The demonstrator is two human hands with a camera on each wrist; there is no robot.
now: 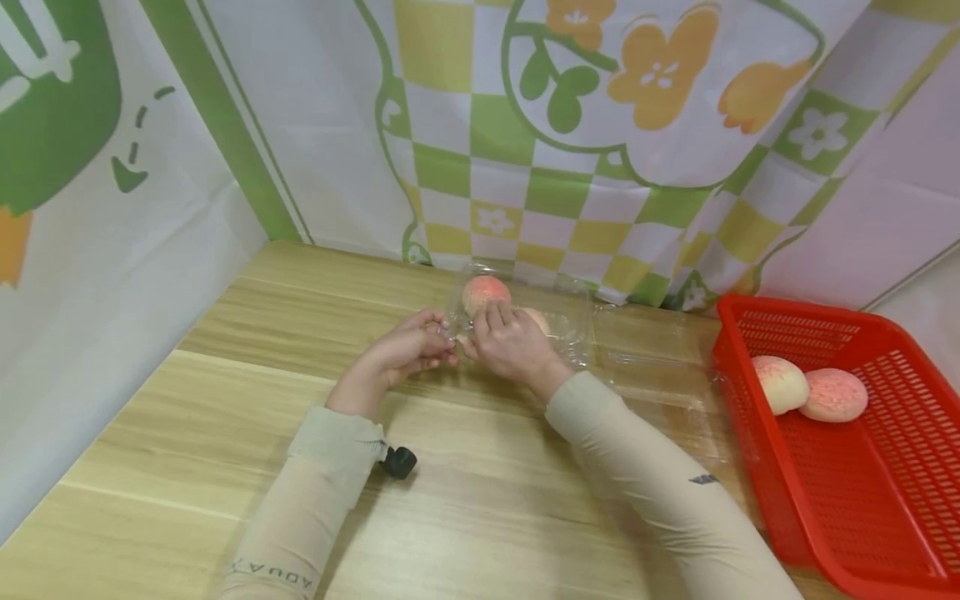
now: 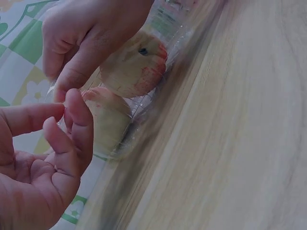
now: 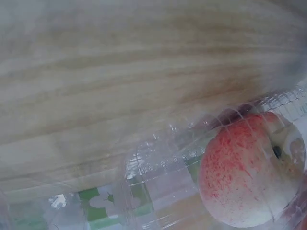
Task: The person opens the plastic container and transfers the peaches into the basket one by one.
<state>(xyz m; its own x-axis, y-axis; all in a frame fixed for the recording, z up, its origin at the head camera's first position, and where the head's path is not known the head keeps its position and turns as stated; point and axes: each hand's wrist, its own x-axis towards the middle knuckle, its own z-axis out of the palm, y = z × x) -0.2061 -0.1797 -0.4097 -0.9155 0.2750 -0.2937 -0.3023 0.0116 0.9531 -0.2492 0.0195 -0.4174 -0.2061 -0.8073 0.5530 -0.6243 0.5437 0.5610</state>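
Observation:
A clear plastic box [image 1: 572, 333] near the back of the table holds two pink-and-cream peaches [image 1: 486, 293]. Thumb and fingers of my left hand [image 1: 412, 346] pinch the box's left front edge. My right hand [image 1: 513, 346] reaches across the front of the box with bent fingers and partly hides one peach. Seen from the left wrist, the right thumb meets the left fingertips at the plastic edge, with both peaches [image 2: 134, 64] beside them. In the right wrist view, clear ribbed plastic lies around a peach [image 3: 247, 172]; the right fingers are mostly out of sight.
A red plastic basket [image 1: 787, 492] stands at the right with two more peaches [image 1: 832, 395] inside. Between it and the hands lies more clear plastic packaging [image 1: 660, 392]. A printed curtain [image 1: 555, 192] hangs behind the wooden table [image 1: 450, 508].

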